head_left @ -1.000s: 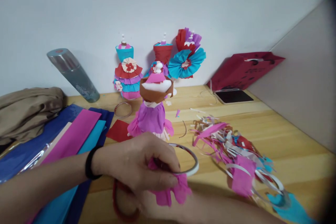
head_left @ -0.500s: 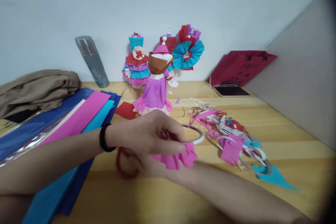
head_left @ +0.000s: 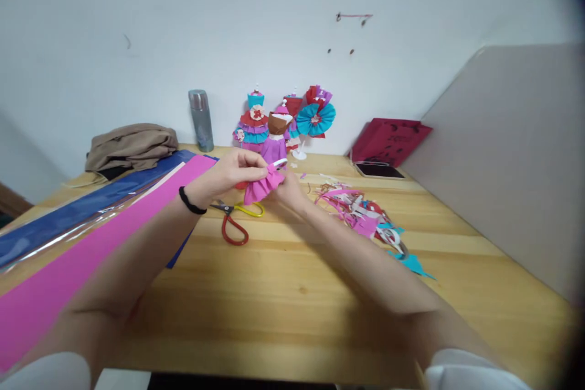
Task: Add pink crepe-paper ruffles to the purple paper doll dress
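Note:
A gathered pink crepe paper ruffle (head_left: pixel 264 189) is pinched by my left hand (head_left: pixel 235 170), between thumb and fingers. A tape roll (head_left: pixel 280 164), white on its rim, sits at the ruffle's top edge, between both hands. From the right, my right hand (head_left: pixel 291 191) is closed at the ruffle, its fingertips hidden behind the paper. Below my left hand, scissors (head_left: pixel 235 231) with one red and one yellow handle lie on the table. Just beyond my hands stands a small dress form in a purple paper dress (head_left: pixel 274 149) with a brown top.
Several dress forms in paper dresses (head_left: pixel 253 128) stand by the wall, beside a grey bottle (head_left: pixel 201 122). Pink paper sheets (head_left: pixel 109 228) and brown cloth (head_left: pixel 132 146) lie left. Paper scraps (head_left: pixel 361 213), a phone (head_left: pixel 379 170) and a red bag (head_left: pixel 388 140) are right.
My right hand has left the scissors on the table and come up to the pink ruffle. My left hand still pinches the ruffle. The camera view has pulled back.

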Motion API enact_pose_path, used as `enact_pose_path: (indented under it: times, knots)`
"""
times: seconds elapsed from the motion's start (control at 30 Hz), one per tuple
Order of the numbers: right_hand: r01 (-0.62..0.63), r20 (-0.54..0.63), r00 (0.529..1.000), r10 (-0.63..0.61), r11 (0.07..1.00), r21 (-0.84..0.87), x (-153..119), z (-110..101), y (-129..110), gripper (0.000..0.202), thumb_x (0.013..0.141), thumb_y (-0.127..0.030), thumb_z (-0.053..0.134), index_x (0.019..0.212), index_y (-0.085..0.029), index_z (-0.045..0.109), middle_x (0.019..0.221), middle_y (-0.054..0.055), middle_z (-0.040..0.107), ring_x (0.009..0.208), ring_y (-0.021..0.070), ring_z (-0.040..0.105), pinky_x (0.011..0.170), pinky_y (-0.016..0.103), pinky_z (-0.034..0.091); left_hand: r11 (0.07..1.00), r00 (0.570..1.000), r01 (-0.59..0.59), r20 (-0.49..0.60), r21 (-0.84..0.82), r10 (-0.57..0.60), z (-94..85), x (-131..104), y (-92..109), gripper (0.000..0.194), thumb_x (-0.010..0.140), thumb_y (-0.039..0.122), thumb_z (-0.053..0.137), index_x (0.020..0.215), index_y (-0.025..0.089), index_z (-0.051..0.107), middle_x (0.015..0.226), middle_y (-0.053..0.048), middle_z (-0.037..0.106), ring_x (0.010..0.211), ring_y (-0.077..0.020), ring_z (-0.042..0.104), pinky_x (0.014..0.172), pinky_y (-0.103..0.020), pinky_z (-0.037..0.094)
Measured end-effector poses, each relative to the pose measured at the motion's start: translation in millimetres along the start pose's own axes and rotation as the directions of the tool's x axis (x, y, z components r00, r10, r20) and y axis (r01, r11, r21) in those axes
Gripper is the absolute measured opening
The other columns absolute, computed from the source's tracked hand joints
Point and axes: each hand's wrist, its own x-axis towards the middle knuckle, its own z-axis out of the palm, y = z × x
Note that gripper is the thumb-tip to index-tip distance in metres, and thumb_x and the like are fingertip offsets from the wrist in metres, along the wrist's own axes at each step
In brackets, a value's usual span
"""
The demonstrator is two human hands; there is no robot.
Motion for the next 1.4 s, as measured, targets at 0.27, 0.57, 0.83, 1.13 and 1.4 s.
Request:
enact_pose_path:
  times: [0.27,0.57,0.83,1.13,1.4]
  knots:
    - [0.015,0.024,0.999,-0.022,0.968,0.250,2.8,-59.3,-72.7,0.047,0.086,-0.063,0.053,0.071,-0.020,0.065,0.075,0.004,0.066,0.076,0.0192,0.062,0.077,0.034,0.050,0.912,0.992,-0.106,0.102,0.396,0.071,-1.6,2.3,24.2,0.023,0.077,0.029,0.070,0.063,0.012,0.068,0.054,0.002,0.051,0.051,-0.0078,0.041,0.049,-0.022,0.029]
    - [0.082,0.132,0.985,-0.107,0.980,0.180,-11.3,-72.5,-59.6,0.044,0.088,-0.062,0.061,0.072,-0.021,0.059,0.072,-0.001,0.053,0.069,0.0145,0.049,0.067,0.028,0.042,0.970,0.965,-0.155,-0.180,0.186,0.189,-0.5,6.9,8.6,0.036,0.078,0.045,0.076,0.098,0.015,0.078,0.101,-0.008,0.075,0.094,-0.0209,0.066,0.083,-0.030,0.050]
    - [0.233,0.132,0.960,-0.248,0.965,0.119,-18.5,-102.5,-65.4,0.036,0.092,-0.057,0.062,0.082,-0.023,0.070,0.095,0.007,0.070,0.105,0.0238,0.064,0.096,0.042,0.047,0.909,0.963,0.189,-0.110,-0.372,-0.245,1.7,13.2,-14.2,0.034,0.071,0.036,0.087,0.090,0.010,0.076,0.080,-0.007,0.070,0.071,-0.0126,0.064,0.065,-0.023,0.051]
    - [0.283,0.107,0.954,-0.281,0.959,-0.005,-21.5,-109.5,-76.5,0.035,0.092,-0.056,0.062,0.079,-0.025,0.071,0.091,0.007,0.069,0.108,0.0268,0.064,0.098,0.047,0.048,0.878,0.960,0.103,-0.186,-0.468,-0.212,-3.2,10.2,-8.1,0.025,0.066,0.014,0.088,0.087,0.007,0.075,0.075,-0.005,0.070,0.063,-0.0107,0.064,0.063,-0.022,0.054]
    - [0.376,0.150,0.919,-0.364,0.924,-0.064,-22.3,-107.5,-80.5,0.030,0.096,-0.048,0.059,0.083,-0.025,0.071,0.086,0.007,0.068,0.110,0.0272,0.063,0.097,0.046,0.047,0.851,0.960,0.233,-0.026,-0.471,-0.277,-1.1,10.4,-10.6,0.025,0.070,0.024,0.089,0.079,0.007,0.072,0.073,-0.008,0.071,0.063,-0.0125,0.066,0.062,-0.023,0.055]
